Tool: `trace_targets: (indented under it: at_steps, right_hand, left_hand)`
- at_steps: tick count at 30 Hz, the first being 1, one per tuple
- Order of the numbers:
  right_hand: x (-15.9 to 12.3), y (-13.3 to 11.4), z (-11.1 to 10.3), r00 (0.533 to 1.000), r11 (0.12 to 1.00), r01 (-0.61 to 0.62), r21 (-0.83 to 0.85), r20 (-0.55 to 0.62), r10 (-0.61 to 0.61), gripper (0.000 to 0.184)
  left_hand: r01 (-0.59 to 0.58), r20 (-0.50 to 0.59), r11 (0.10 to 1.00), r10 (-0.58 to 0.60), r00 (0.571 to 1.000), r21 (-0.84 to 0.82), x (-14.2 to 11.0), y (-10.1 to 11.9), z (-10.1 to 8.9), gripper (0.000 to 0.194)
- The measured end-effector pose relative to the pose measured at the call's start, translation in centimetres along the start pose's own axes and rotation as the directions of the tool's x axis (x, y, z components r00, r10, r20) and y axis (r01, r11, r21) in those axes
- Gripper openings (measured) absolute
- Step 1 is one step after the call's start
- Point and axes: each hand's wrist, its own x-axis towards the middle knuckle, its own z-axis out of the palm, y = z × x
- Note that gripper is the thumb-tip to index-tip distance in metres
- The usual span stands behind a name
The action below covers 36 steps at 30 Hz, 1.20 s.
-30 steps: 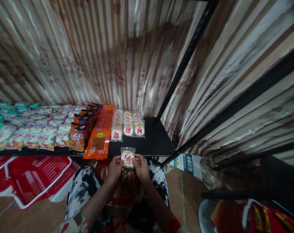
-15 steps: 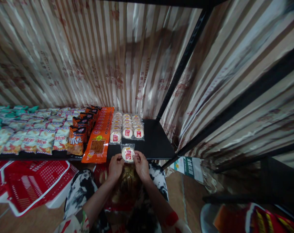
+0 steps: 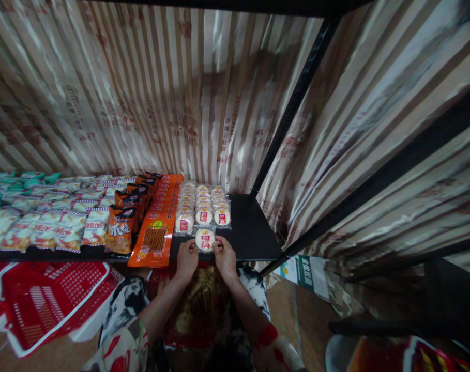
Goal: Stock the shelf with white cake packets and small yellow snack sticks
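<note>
Between my hands is a clear packet of round white crackers (image 3: 205,240) with a red label, at the front of the black shelf. My left hand (image 3: 187,257) pinches its left edge, and my right hand (image 3: 224,258) pinches its right edge. Just behind it, similar cracker packets (image 3: 203,214) stand in three rows running back toward the curtain. Left of these rows lies a long orange snack bag (image 3: 154,232) with a window showing brown sticks, its lower end past the shelf edge.
Orange-and-black snack bags (image 3: 120,230), white snack bags (image 3: 69,230) and green bags (image 3: 2,181) fill the left of the shelf (image 3: 254,232). A black post (image 3: 292,111) rises at right. Below are red baskets (image 3: 56,299) and a bag of food (image 3: 198,305) between my legs.
Both hands have pushed the cracker packet a little farther back over the shelf, so it now sits close against the front of the middle row.
</note>
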Motion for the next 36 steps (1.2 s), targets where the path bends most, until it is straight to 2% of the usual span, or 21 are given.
trace_targets:
  at_steps: [5,11,21,36]
  right_hand:
    - [0.7,0.4,0.7,1.000,0.999,0.021,0.024,-0.017,-0.021,0.031]
    - [1.4,0.5,1.4,0.998,0.997,0.046,0.058,-0.048,-0.044,0.032]
    - [3.0,1.2,2.5,0.996,0.993,0.077,0.088,-0.053,-0.072,0.037]
    - [4.4,1.2,3.3,0.992,0.993,0.117,-0.011,-0.055,-0.117,0.040]
  left_hand:
    - [0.011,-0.027,1.000,-0.011,1.000,-0.010,0.9,-0.1,0.7,0.036]
    - [-0.014,-0.072,1.000,0.013,0.997,-0.011,1.7,0.3,1.2,0.031]
    - [-0.046,-0.061,0.999,0.047,0.997,0.016,2.9,1.5,2.1,0.030]
    - [-0.067,-0.050,0.993,0.072,0.996,0.095,3.6,2.9,2.0,0.029]
